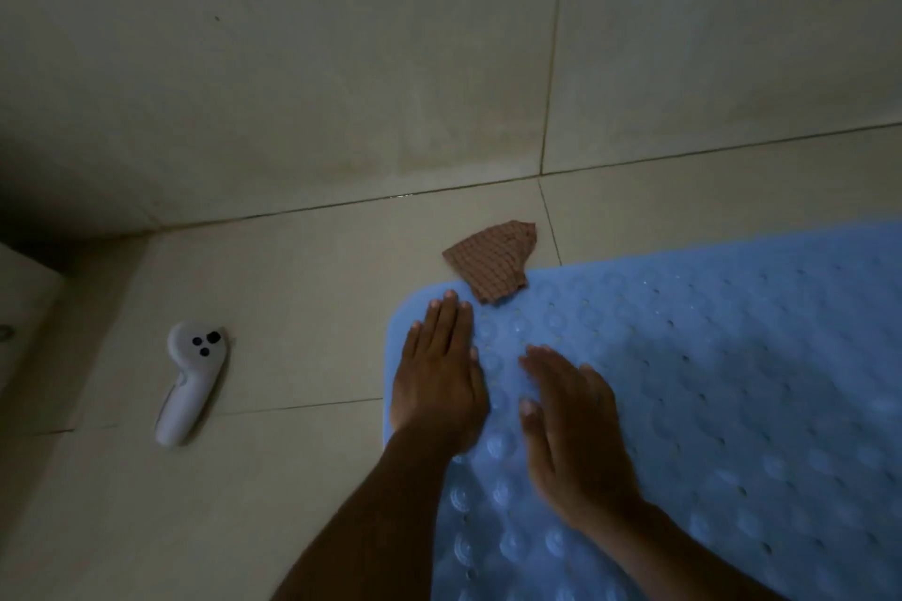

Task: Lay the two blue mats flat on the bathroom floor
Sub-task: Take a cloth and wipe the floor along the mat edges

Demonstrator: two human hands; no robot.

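A light blue rubber mat (707, 405) with round bumps and small holes lies on the tiled floor, filling the right and lower part of the head view. Only this one mat shows. My left hand (439, 381) rests palm down near the mat's rounded left corner, fingers straight and together. Just right of it, my right hand (571, 434) lies flat on the mat too, its fingers slightly spread. Neither hand holds anything.
A small brown checked cloth (493, 259) lies at the mat's far edge, partly on it. A white handheld controller (190, 381) lies on the floor tiles to the left. The tiled wall (341, 63) rises just beyond. A ledge (19, 307) sits at far left.
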